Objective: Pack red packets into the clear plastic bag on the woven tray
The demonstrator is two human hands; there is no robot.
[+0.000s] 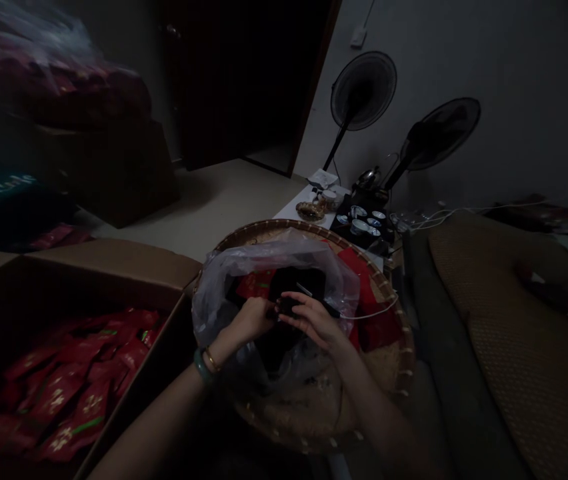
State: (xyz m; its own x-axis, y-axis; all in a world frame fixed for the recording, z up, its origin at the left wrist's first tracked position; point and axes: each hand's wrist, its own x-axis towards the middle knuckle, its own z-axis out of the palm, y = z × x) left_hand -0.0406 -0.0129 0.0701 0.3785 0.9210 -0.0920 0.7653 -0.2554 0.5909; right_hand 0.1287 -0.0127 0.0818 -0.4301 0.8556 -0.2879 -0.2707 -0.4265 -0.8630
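A round woven bamboo tray [379, 393] stands in front of me, with a clear plastic bag [274, 257] spread open on it. Dark contents and a red packet [257, 285] show inside the bag. Above its opening my left hand [254, 319], with a green bangle and a gold bracelet at the wrist, is closed; its fingertips are partly hidden. My right hand [311, 320] pinches a small dark object [288, 305] that meets the left fingertips. The dim light hides what kind of object it is. Red packaging [377, 320] lies on the tray at the right.
To my left, an open cardboard box [129, 257] holds many red packets [71, 380]. A low tea table [294, 207] with cups [360, 227] stands beyond the tray, near two fans [364, 90]. A white cable [371, 315] crosses the tray's right side. A woven-mat seat [514, 320] is at right.
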